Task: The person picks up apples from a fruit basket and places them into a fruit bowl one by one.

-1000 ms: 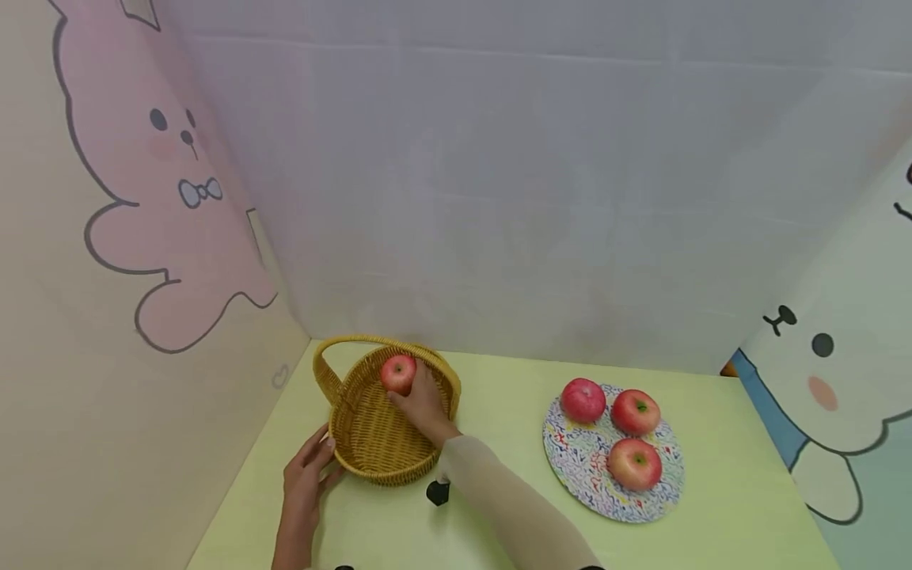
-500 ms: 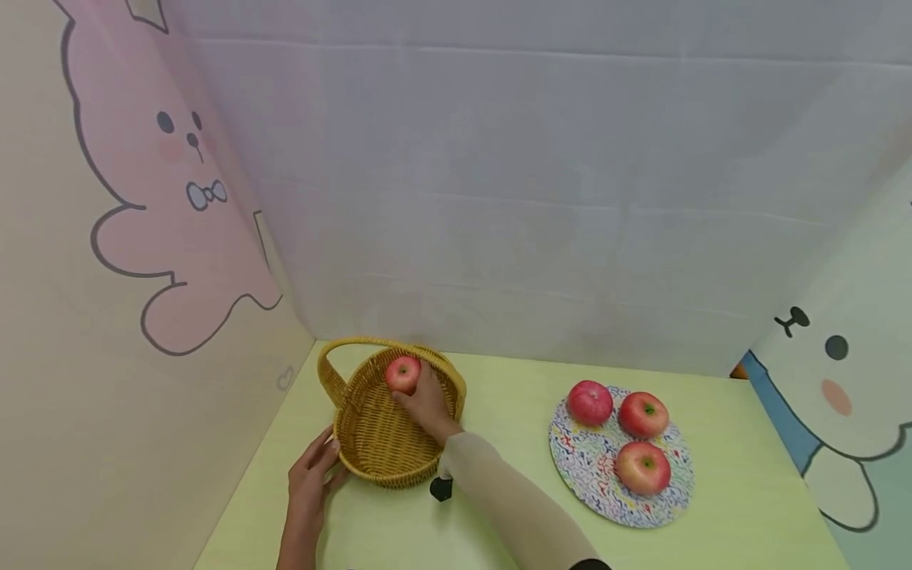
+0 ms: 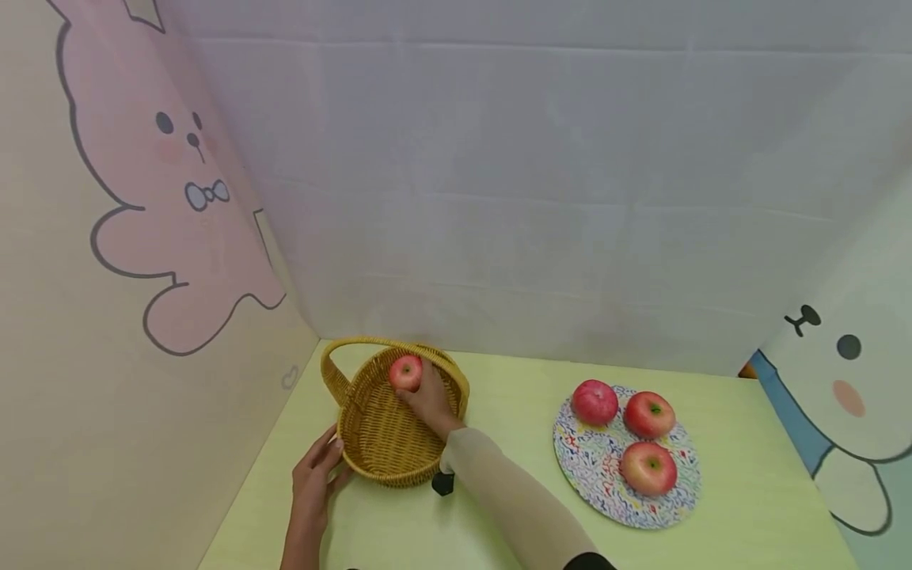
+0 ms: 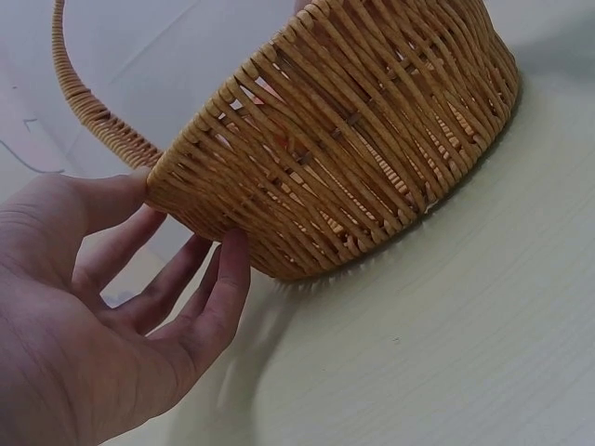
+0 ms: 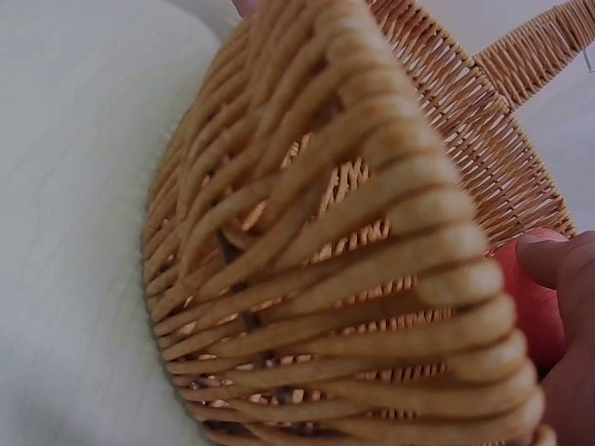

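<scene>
In the head view a woven basket (image 3: 385, 451) with an arched handle (image 3: 370, 341) stands on the left of the table. My right hand (image 3: 431, 402) reaches inside it and holds a red apple (image 3: 404, 373) near the back wall. The right wrist view shows the thumb against the apple (image 5: 537, 302), partly hidden behind the basket rim. At the basket's left side is my left hand (image 3: 310, 476). In the left wrist view its thumb touches the rim of the basket (image 4: 353, 139), and the loosely bent fingers (image 4: 232, 279) rest against the outer wall.
A round patterned plate (image 3: 590, 475) lies to the right, bearing a pinkish-red apple (image 3: 595, 403), a red apple (image 3: 649, 415) and a yellow-red apple (image 3: 647, 469). A white wall (image 3: 527, 261) closes off the back. A small black object (image 3: 442, 483) sits by my right cuff.
The whole head view has shifted slightly, carrying everything a little to the right. Hands, basket and apple keep nearly the same places relative to each other.
</scene>
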A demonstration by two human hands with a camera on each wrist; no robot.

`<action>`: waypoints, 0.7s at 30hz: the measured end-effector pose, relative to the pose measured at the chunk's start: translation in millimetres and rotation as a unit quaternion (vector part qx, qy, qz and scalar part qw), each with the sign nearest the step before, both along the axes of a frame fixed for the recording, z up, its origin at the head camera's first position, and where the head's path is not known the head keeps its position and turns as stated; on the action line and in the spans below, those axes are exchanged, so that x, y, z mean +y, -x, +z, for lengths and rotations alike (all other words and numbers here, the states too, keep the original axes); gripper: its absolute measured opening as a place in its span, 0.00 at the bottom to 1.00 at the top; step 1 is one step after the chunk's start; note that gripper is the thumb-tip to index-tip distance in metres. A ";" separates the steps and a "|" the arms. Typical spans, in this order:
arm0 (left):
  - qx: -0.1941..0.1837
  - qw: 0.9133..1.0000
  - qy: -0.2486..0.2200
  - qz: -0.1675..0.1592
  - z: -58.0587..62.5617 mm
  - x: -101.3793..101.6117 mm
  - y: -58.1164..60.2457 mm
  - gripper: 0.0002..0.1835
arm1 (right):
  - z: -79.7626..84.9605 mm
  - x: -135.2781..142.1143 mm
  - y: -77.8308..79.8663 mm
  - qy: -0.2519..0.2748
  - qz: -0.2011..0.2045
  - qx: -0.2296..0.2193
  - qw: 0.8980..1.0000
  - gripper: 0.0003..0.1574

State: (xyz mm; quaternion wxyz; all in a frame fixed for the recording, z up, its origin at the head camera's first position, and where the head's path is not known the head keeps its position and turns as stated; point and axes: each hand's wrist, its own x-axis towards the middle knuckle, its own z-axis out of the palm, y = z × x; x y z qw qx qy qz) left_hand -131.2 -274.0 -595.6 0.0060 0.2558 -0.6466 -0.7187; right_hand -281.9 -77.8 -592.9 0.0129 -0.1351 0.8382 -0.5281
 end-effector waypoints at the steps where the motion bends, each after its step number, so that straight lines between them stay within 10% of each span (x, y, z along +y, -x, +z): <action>1: 0.000 1.000 0.000 0.000 0.1 -0.1 0.5 0.33 | -1.0 -0.4 1.0 -0.001 0.000 0.006 1.000 0.45; 21: 0.004 1.000 0.011 0.010 1.1 3.5 0.1 0.33 | -0.3 0.2 -0.2 0.022 -0.010 0.009 1.000 0.41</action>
